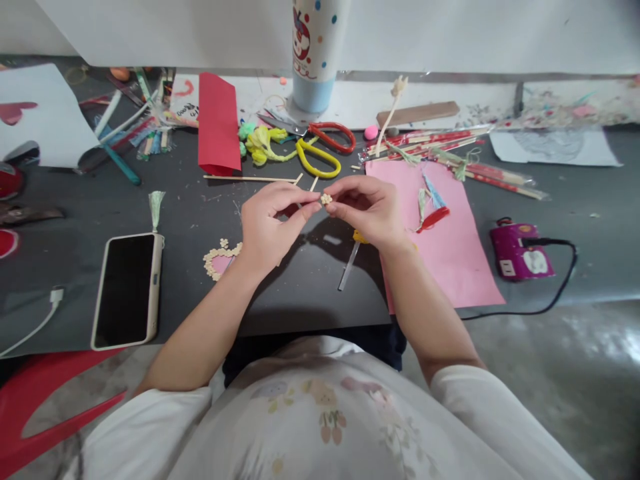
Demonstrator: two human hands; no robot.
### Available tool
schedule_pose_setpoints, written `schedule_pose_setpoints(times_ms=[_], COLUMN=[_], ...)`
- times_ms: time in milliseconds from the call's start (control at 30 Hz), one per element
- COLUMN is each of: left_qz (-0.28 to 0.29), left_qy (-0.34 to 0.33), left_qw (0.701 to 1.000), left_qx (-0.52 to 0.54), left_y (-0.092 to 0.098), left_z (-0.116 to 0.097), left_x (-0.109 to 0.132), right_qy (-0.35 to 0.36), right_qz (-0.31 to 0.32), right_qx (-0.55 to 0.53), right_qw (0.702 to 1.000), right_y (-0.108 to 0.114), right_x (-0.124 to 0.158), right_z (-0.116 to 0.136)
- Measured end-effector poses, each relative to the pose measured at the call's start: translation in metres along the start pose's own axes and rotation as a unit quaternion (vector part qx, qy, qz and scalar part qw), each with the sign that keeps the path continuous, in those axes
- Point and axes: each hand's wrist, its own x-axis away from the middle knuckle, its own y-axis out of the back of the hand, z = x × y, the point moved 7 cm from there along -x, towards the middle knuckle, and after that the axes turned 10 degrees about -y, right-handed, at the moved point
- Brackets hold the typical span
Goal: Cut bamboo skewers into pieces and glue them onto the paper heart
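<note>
Near edge of tabletop (285, 313), toward the left corner: phone (125, 290), face up, pale tassel (157, 212) at its far right corner.
Slightly farther in, left of middle: heart (220, 265), pink inside, rimmed with tiny pale pieces, right part hidden behind left wrist. Just past its upper edge, a loose-looking flower (223, 243); touching or apart, impossible to tell.
Right of middle, reaching almost to the near edge: pink paper (460, 260), red tassel (434, 219) on top; clear stick (349, 267) just beside its left edge. Toward the right end of tabletop: purple box (523, 250).
Over the middle of tabletop, well in from near edge: small flower (326, 199), held up between fingertips. Left hand (275, 223): thumb and forefinger pinched on its left side. Right hand (370, 210): thumb and forefinger pinched around its right side.
Progress, by judgement: visible rim of heart largely done, hidden part unknown; pink inside uncovered. Small flower not yet set down anywhere.
Beyond the hands: thin stick (250, 178), scissors (302, 141), folded red paper (219, 123). Along far edge: tall cup (314, 93), upright
</note>
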Motion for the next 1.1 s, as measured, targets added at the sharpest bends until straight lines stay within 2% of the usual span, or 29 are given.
schedule_pose_setpoints(times_ms=[167, 600, 867, 1100], left_qz=[-0.011, -0.013, -0.01, -0.012], left_qy=[-0.04, -0.052, -0.01, -0.011], left_qw=[0.998, 0.997, 0.999, 0.999], left_qx=[-0.038, -0.052, -0.039, -0.037], left_y=[0.002, 0.0027, -0.0006, -0.0008], left_z=[-0.0046, -0.0065, -0.0005, -0.0011], left_x=[0.0007, 0.0036, 0.004, 0.0032], right_qy=[0.008, 0.016, -0.001, -0.015], right_qz=[0.0, 0.0, 0.0, 0.001], right_qx=[0.0, -0.004, -0.015, -0.013], right_qw=[1.0, 1.0, 1.0, 1.0], right_y=[-0.002, -0.004, -0.0034, -0.0024], right_x=[0.0014, 0.0036, 0.0022, 0.0031], right_z=[0.0033, 0.0041, -0.0003, 0.0012])
